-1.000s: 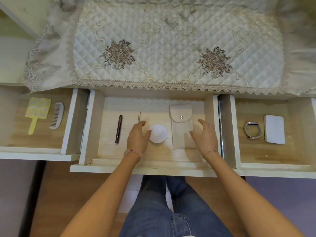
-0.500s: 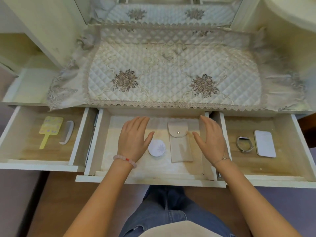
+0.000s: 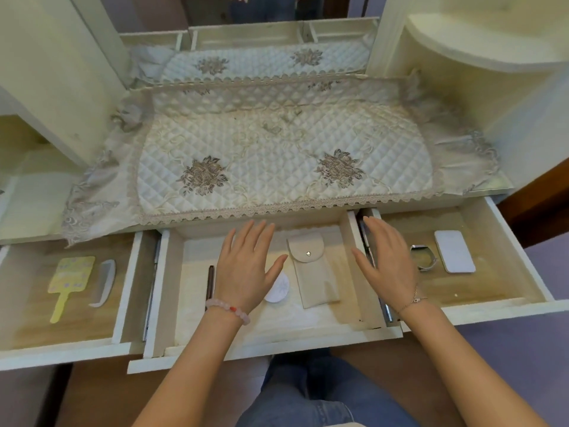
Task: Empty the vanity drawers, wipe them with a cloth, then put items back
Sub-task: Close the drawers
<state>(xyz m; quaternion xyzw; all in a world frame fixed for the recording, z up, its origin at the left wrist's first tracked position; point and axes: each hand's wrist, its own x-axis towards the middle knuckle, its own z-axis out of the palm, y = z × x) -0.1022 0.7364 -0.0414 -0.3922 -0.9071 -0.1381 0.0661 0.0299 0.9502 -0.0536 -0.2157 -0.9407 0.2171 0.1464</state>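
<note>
Across the upper centre of the frame, a quilted embroidered cover (image 3: 277, 167) lies over the vanity top. Below it three drawers stand pulled out: left drawer (image 3: 61, 349), middle drawer (image 3: 268, 343), right drawer (image 3: 492, 306).

Left hand (image 3: 246, 266) is over the middle drawer, palm down, fingers straight and spread, grasping nothing. Right hand (image 3: 388, 263) is over the partition between the middle and right drawers, fingers likewise extended and grasping nothing. Contact with the drawer floor cannot be confirmed.

Middle drawer contents: beige snap pouch (image 3: 314, 272) between the hands; white round disc (image 3: 278, 291) partly under the left hand; dark pen (image 3: 210, 282) at frame left of that hand.

Left drawer: yellow hand mirror (image 3: 69, 278), with a comb (image 3: 104, 282) just beside it.

Right drawer: white flat case (image 3: 454, 251), with a wristband (image 3: 426, 257) near it, beside the right hand.
</note>
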